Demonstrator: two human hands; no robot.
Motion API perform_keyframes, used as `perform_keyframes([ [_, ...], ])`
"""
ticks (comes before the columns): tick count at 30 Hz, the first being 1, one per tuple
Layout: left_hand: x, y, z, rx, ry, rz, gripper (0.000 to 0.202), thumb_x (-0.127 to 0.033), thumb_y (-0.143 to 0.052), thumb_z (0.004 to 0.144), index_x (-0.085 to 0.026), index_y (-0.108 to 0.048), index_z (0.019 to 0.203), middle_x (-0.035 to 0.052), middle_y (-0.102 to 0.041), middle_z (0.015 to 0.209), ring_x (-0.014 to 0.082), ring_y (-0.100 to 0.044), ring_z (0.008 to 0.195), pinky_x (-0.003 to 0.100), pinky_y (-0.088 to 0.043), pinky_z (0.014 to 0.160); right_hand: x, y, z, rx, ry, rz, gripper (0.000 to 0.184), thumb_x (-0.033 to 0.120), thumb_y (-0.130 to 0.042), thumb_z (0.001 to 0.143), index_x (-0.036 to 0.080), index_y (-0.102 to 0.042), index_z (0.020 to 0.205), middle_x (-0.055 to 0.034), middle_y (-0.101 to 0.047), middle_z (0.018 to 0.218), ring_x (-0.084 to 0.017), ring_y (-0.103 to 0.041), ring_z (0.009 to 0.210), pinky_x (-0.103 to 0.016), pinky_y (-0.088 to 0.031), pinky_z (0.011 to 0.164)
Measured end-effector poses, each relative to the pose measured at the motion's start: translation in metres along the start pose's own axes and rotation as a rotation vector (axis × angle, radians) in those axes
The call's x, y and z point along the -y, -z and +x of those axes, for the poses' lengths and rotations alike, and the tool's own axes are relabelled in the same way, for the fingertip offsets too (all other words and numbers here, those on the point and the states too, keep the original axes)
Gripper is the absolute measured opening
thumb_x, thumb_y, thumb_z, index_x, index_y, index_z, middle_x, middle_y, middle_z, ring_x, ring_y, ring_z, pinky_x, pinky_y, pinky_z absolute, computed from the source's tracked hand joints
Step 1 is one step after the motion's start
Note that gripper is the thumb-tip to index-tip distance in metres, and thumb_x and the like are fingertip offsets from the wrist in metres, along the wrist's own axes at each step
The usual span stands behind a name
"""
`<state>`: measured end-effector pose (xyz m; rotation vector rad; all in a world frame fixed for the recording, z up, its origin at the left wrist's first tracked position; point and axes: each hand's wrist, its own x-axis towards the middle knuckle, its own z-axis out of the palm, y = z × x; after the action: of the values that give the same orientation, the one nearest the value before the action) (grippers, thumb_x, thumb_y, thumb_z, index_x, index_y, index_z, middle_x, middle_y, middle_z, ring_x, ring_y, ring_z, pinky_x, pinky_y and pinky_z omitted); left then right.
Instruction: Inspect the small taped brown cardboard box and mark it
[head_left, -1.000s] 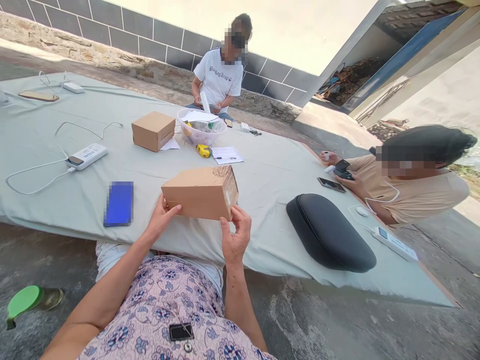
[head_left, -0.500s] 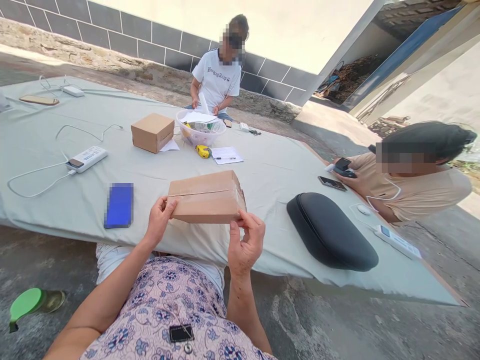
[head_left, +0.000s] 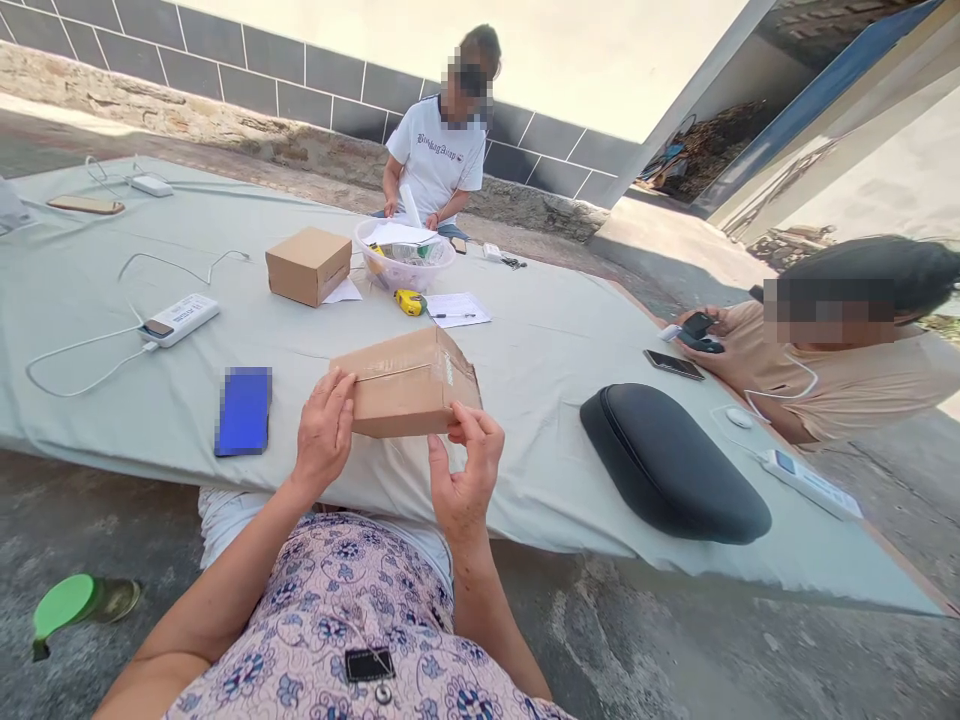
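The taped cardboard box (head_left: 409, 395) at centre is plain brown, as is the smaller cardboard box (head_left: 307, 265) above it. The worktop cloth (head_left: 112, 400) is pale grey-green. Left of centre lies a solid blue flat rectangle (head_left: 244, 410); to the right, a matt black rounded pad (head_left: 671, 465). The tape measure (head_left: 409, 302) is yellow. At the bottom, the dress (head_left: 337, 600) is pale pink with purple-blue flowers. The bottle lid (head_left: 64, 605) at lower left is bright green.

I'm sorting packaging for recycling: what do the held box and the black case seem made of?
The box looks like matte brown cardboard, with glossy clear tape along its top seam. The black case looks smooth with a faint sheen and a rim seam: moulded plastic or faux leather, I cannot tell which.
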<state>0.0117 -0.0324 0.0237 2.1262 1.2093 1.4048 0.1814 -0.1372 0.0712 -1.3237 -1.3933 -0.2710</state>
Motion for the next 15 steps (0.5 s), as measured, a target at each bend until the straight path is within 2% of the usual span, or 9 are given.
perform_keyframes([
  [4, -0.014, -0.004, -0.007, 0.013, -0.164, 0.080, 0.067, -0.050, -0.042, 0.102, -0.021, -0.027, 0.161, 0.0188, -0.035, 0.164, 0.0319, -0.031, 0.154, 0.056, -0.029, 0.124, 0.008, -0.008, 0.000, 0.018, 0.033, 0.021, 0.052, 0.018, -0.059, 0.095, 0.031, -0.049, 0.144, -0.0103, -0.053, 0.122, -0.022, -0.057, 0.113, -0.038, -0.058, 0.085],
  [6, -0.025, -0.005, -0.009, -0.016, -0.235, 0.106, 0.075, -0.047, -0.050, 0.100, -0.022, -0.019, 0.163, 0.0201, -0.031, 0.166, 0.0334, -0.028, 0.156, 0.057, -0.028, 0.124, 0.011, -0.012, -0.001, 0.029, 0.050, 0.021, 0.052, 0.018, -0.059, 0.095, 0.031, -0.049, 0.144, -0.0107, -0.052, 0.123, -0.023, -0.057, 0.115, -0.040, -0.058, 0.088],
  [11, -0.048, -0.002, -0.008, -0.142, -0.364, 0.077, 0.073, -0.025, -0.051, 0.100, -0.023, -0.014, 0.163, 0.0176, -0.031, 0.166, 0.0278, -0.029, 0.156, 0.049, -0.033, 0.124, 0.020, -0.019, -0.005, 0.063, 0.082, 0.065, 0.052, 0.015, -0.058, 0.094, 0.031, -0.051, 0.143, -0.0096, -0.052, 0.122, -0.022, -0.057, 0.117, -0.040, -0.059, 0.092],
  [15, -0.051, -0.002, -0.004, -0.204, -0.391, 0.076, 0.072, -0.019, -0.049, 0.101, -0.022, -0.014, 0.163, 0.0164, -0.034, 0.165, 0.0244, -0.032, 0.154, 0.044, -0.036, 0.123, 0.024, -0.021, -0.004, 0.079, 0.105, 0.082, 0.054, 0.014, -0.060, 0.094, 0.031, -0.051, 0.144, -0.0092, -0.052, 0.123, -0.022, -0.057, 0.119, -0.042, -0.057, 0.099],
])
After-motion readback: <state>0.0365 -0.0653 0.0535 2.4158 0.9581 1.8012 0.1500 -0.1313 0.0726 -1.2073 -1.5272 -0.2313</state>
